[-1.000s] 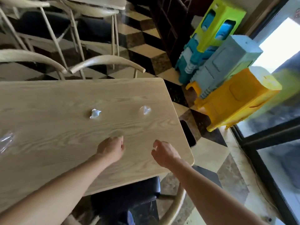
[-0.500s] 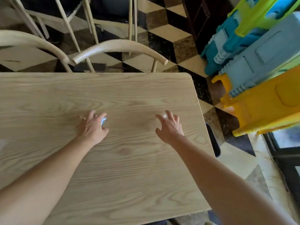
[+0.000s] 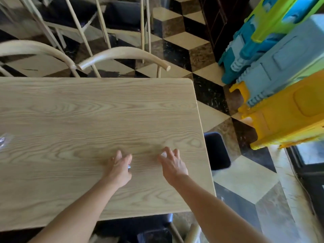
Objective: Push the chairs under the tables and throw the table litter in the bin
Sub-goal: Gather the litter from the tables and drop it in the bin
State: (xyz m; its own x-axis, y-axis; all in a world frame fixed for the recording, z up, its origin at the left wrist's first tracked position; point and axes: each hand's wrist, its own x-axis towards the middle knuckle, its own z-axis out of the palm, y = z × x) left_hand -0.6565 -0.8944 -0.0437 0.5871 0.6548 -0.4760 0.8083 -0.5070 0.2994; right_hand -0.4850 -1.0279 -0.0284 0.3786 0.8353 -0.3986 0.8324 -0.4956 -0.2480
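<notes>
While both hands close over small litter on the counter (image 3: 87, 111), picking up in progress.

With the left hand (image 3: 119, 168), grip curled together over a small crumpled scrap (image 3: 129, 166), only a pale blue-white edge visible under the fingers; with the right hand (image 3: 172, 164), fingertips pinched on a small clear wad (image 3: 164, 154). Probably very light and soft, easy to crush, likely slippery on smooth wood, so better to pinch from both sides than to slide. One more clear wrapper (image 3: 4, 140) lying at the far left edge of the counter, well apart. Dark bin (image 3: 217, 151) on the floor just beside the right end of the counter, near the right hand.
</notes>
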